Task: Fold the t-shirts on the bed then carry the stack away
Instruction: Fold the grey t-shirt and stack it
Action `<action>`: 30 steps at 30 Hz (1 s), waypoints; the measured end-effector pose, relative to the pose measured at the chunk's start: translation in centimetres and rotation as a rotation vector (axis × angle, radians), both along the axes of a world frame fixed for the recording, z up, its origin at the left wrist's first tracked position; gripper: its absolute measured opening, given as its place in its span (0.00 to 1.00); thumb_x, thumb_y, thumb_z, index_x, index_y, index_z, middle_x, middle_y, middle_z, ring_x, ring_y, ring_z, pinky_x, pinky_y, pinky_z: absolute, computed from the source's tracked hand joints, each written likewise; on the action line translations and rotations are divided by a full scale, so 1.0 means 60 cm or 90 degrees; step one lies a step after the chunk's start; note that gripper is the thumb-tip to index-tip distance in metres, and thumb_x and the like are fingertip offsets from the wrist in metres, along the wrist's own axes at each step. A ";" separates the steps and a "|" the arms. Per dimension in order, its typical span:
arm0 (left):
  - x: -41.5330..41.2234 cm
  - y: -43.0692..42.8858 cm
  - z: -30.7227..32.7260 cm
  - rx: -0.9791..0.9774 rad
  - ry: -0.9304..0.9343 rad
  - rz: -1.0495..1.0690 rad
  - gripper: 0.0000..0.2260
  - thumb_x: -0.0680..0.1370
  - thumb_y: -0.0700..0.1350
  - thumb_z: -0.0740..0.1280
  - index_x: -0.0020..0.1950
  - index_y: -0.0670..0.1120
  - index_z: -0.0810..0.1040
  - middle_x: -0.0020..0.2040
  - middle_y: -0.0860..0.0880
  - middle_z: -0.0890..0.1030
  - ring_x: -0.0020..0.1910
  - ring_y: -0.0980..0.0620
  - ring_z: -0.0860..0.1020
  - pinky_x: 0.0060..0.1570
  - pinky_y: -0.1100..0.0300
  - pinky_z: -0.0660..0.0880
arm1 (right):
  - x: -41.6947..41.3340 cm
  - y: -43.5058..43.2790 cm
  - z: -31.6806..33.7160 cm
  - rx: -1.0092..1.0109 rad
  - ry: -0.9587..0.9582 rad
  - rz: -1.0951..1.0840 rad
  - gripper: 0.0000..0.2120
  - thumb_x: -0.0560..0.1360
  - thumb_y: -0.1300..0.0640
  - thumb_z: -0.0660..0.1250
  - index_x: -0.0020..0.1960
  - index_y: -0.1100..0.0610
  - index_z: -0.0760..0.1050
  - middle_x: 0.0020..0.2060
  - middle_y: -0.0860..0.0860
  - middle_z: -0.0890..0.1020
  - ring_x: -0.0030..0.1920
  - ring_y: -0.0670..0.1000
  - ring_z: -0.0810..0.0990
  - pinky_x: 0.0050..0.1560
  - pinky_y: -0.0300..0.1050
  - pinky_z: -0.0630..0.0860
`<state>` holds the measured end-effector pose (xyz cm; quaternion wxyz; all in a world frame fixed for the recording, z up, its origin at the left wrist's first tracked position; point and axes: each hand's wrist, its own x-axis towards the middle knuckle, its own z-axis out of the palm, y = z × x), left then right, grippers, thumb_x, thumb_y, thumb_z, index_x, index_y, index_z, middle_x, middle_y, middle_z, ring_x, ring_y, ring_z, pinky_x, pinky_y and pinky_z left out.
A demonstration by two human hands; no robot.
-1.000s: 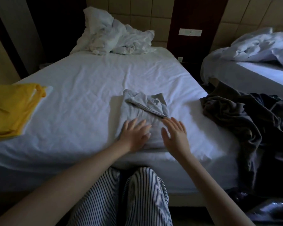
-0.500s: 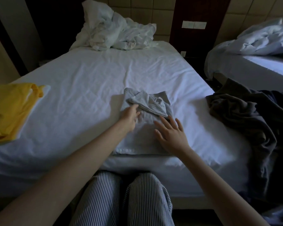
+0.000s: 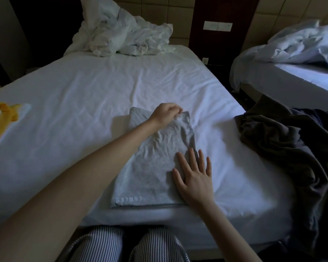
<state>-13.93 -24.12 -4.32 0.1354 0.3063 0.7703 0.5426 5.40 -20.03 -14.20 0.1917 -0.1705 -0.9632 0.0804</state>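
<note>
The right hand, spread flat, steadies the grey t-shirt, probably so the left hand pinching its far edge can square it.

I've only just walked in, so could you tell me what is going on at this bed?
A person is folding a grey t-shirt on the white bed. The shirt lies as a long narrow rectangle near the bed's front edge. The left hand pinches its far edge, while the right hand lies flat on its near right side. A yellow garment lies to the left, a heap of dark clothes to the right.
</note>
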 end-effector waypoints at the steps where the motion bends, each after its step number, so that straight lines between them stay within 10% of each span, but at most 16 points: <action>1: -0.003 -0.002 -0.027 -0.125 0.155 -0.006 0.20 0.73 0.54 0.59 0.59 0.47 0.80 0.57 0.47 0.81 0.56 0.50 0.78 0.57 0.58 0.72 | -0.001 0.000 0.001 -0.014 -0.009 -0.002 0.28 0.75 0.39 0.49 0.71 0.48 0.67 0.70 0.58 0.68 0.72 0.63 0.62 0.70 0.55 0.45; 4: 0.002 -0.005 -0.096 -0.506 0.363 -0.100 0.23 0.80 0.61 0.49 0.75 0.61 0.58 0.78 0.51 0.53 0.76 0.48 0.51 0.74 0.47 0.48 | -0.002 -0.001 -0.002 -0.039 -0.030 -0.001 0.31 0.74 0.38 0.46 0.72 0.48 0.65 0.71 0.57 0.67 0.72 0.63 0.62 0.71 0.59 0.52; 7: -0.004 0.014 -0.100 -0.595 0.328 -0.121 0.23 0.79 0.65 0.45 0.74 0.66 0.51 0.78 0.53 0.43 0.76 0.43 0.40 0.70 0.39 0.36 | -0.006 -0.002 -0.001 -0.032 -0.037 -0.016 0.30 0.74 0.38 0.48 0.70 0.50 0.69 0.68 0.59 0.71 0.68 0.64 0.68 0.67 0.62 0.61; 25: 0.171 -0.239 -0.140 -0.550 0.467 0.002 0.33 0.70 0.62 0.30 0.76 0.60 0.45 0.78 0.54 0.51 0.77 0.52 0.49 0.73 0.51 0.42 | 0.011 -0.011 0.021 -0.036 -0.153 0.001 0.41 0.65 0.34 0.30 0.76 0.44 0.49 0.76 0.53 0.53 0.75 0.57 0.50 0.73 0.54 0.45; 30: 0.143 -0.233 -0.114 -0.541 0.332 -0.068 0.23 0.80 0.62 0.45 0.76 0.61 0.53 0.78 0.56 0.52 0.76 0.52 0.50 0.73 0.54 0.44 | 0.003 0.000 0.057 -0.080 -0.242 0.033 0.32 0.75 0.34 0.44 0.75 0.47 0.56 0.74 0.53 0.60 0.73 0.58 0.56 0.72 0.56 0.52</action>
